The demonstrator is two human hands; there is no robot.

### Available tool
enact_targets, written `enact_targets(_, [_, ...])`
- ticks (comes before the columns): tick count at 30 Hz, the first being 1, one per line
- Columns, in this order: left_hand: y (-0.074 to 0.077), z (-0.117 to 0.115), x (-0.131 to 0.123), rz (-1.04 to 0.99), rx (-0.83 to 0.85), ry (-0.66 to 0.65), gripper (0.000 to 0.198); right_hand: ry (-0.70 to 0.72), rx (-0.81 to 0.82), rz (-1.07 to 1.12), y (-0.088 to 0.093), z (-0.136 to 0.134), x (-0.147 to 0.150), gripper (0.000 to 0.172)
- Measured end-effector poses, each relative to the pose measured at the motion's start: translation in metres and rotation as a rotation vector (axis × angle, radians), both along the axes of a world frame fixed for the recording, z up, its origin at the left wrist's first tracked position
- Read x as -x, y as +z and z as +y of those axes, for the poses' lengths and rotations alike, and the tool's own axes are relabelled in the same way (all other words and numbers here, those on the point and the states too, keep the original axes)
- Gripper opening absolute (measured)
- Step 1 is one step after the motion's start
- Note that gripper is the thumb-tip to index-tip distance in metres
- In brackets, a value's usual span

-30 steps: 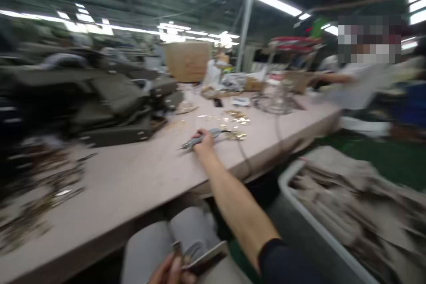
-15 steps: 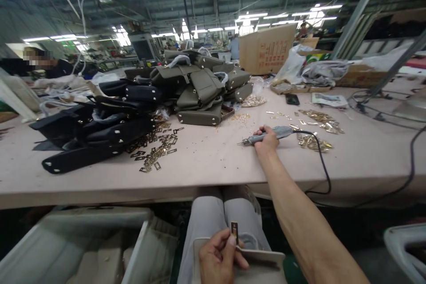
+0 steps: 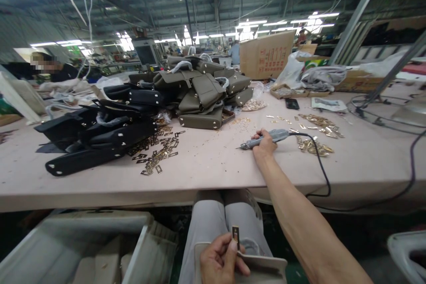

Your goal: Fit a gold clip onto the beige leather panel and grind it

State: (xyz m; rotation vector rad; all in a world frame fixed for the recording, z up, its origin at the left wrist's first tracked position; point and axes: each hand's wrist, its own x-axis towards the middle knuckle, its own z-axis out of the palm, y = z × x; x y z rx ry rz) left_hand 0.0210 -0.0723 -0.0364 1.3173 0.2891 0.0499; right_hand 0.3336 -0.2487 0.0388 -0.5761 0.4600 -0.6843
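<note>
My right hand (image 3: 265, 144) is closed around a grey electric screwdriver (image 3: 281, 135) at the tabletop, its thin bit pointing left and its dark cord trailing off the right end. Low in the view, over my lap, my left hand (image 3: 222, 257) pinches a small rectangular metal plate with a slot (image 3: 235, 236) between thumb and fingers. The plate stands upright by the edge of a light beige bag piece (image 3: 266, 264) resting on my thighs. Part of that piece is cut off by the bottom of the view.
Black bags (image 3: 83, 159) and olive bags (image 3: 199, 120) are heaped on the table (image 3: 199, 173). Loose metal frames (image 3: 159, 155) lie before them, gold fittings (image 3: 314, 146) at right. A phone (image 3: 292, 104) lies farther back. At lower left stands a bin (image 3: 140, 248) with beige pieces.
The view has tipped up slightly, so the table and bags sit a little lower in the picture. Both hands keep their holds, with little visible movement.
</note>
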Motion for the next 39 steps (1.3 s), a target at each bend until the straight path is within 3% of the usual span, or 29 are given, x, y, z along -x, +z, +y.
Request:
enact_targets(16, [-0.008,-0.005,0.002,-0.036,-0.019,0.002,0.06,-0.007,-0.062,-0.042,0.002,-0.005,0.004,0.038])
enact_targets(39, [-0.007,-0.001,0.005,-0.042,0.027,-0.016,0.059,0.006,-0.045,-0.034,0.002,-0.005,0.007,0.032])
